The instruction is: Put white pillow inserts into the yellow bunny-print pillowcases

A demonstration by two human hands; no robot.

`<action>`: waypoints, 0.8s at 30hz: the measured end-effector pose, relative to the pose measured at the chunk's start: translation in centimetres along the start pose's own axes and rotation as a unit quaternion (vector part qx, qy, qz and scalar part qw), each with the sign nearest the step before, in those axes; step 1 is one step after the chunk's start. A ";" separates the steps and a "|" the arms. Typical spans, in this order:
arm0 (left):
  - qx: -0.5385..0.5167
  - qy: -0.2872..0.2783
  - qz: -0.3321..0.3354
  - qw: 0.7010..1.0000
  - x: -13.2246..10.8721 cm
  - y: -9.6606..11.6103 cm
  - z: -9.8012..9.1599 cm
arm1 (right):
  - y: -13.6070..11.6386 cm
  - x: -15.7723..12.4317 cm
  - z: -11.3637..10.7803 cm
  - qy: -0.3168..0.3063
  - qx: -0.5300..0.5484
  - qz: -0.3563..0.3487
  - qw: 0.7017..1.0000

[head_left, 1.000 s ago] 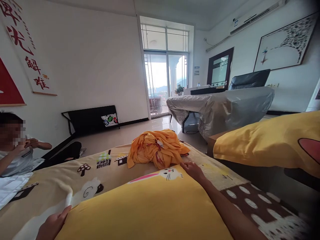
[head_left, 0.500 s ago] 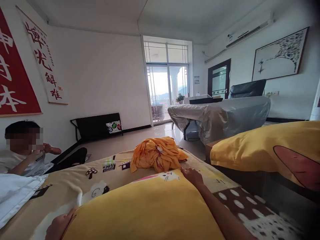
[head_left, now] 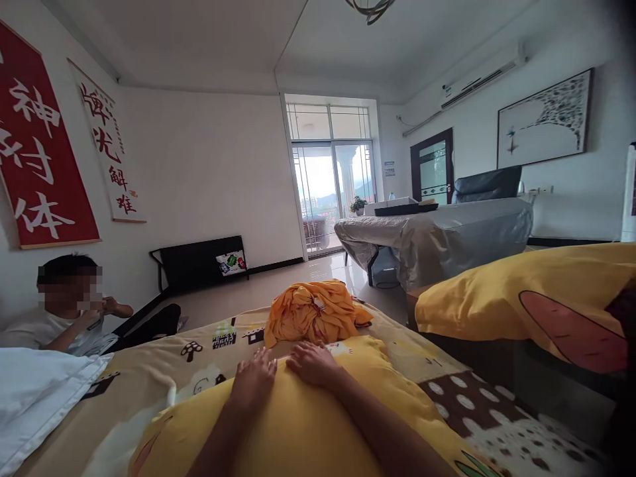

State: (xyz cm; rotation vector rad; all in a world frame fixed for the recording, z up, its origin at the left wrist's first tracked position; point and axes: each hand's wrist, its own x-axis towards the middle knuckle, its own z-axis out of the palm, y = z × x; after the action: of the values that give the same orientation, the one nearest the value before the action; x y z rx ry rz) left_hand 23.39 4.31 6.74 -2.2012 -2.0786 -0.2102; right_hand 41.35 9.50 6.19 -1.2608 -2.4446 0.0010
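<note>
Both of my hands lie flat on top of a yellow pillow (head_left: 308, 430) that rests on a beige cartoon-print blanket (head_left: 199, 351). My left hand (head_left: 254, 379) has its fingers spread on the pillow's far part. Beside it, my right hand (head_left: 312, 363) presses the far edge with its fingers stretched out, and the two hands nearly touch. Just beyond them sits a crumpled orange cloth (head_left: 314, 310) on the blanket.
A second yellow pillow (head_left: 521, 298) lies at the right. White bedding (head_left: 34, 391) is at the left, and a seated person (head_left: 69, 311) is beyond it by the wall. A table under a grey cover (head_left: 437, 238) stands mid-room, before glass balcony doors (head_left: 330, 192).
My hands left the pillow's left side and far right corner and came together on its top middle. The view tilted upward.
</note>
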 end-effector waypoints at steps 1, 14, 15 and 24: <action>-0.001 -0.005 0.005 1.000 -0.4 1.0 0.9 | -0.7 -0.3 0.9 -0.006 0.008 -0.008 1.000; -0.068 0.012 -0.019 0.997 -5.0 0.3 1.9 | 1.1 -4.9 1.0 0.049 0.093 -0.053 0.993; -0.073 0.011 -0.024 0.997 -5.6 0.0 1.8 | 1.4 -5.4 0.8 0.049 0.097 -0.048 0.993; 0.034 0.141 -0.006 0.989 -14.6 -5.3 4.7 | 5.2 -13.9 -0.7 0.017 0.090 0.015 0.996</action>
State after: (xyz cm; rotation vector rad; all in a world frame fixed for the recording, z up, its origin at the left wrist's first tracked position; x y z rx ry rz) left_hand 17.46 -8.90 -0.48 -1.9884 -1.9162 -0.4192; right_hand 52.89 1.54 1.19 -1.2077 -2.3383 0.2015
